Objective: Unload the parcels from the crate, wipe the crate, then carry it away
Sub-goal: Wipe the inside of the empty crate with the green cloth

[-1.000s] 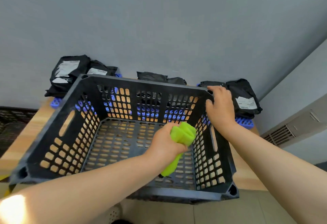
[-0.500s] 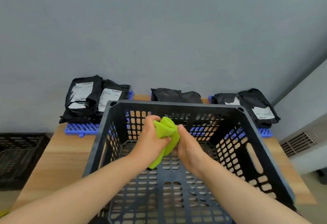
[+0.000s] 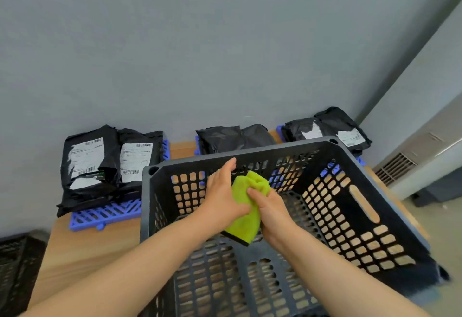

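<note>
A black slotted plastic crate [image 3: 362, 199] stands empty on the wooden table, right in front of me. Over its inside, my left hand [image 3: 222, 191] and my right hand [image 3: 272, 206] both grip a bright green cloth [image 3: 246, 216], which hangs down between them with a dark edge at its lower end. Black parcels with white labels lie behind the crate on blue plastic pallets: a pile at the left [image 3: 105, 164], a pile in the middle [image 3: 232, 136] and a pile at the right [image 3: 330, 129].
The table [image 3: 82, 251] stands against a grey wall. Another black crate [image 3: 15, 264] sits low beside the table's left end. A grey unit with a vent grille [image 3: 397, 166] stands to the right, and floor shows below it.
My right hand left the crate's far right rim and joined the left hand on the green cloth. The view shifted left, so the crate now sits lower and to the right.
</note>
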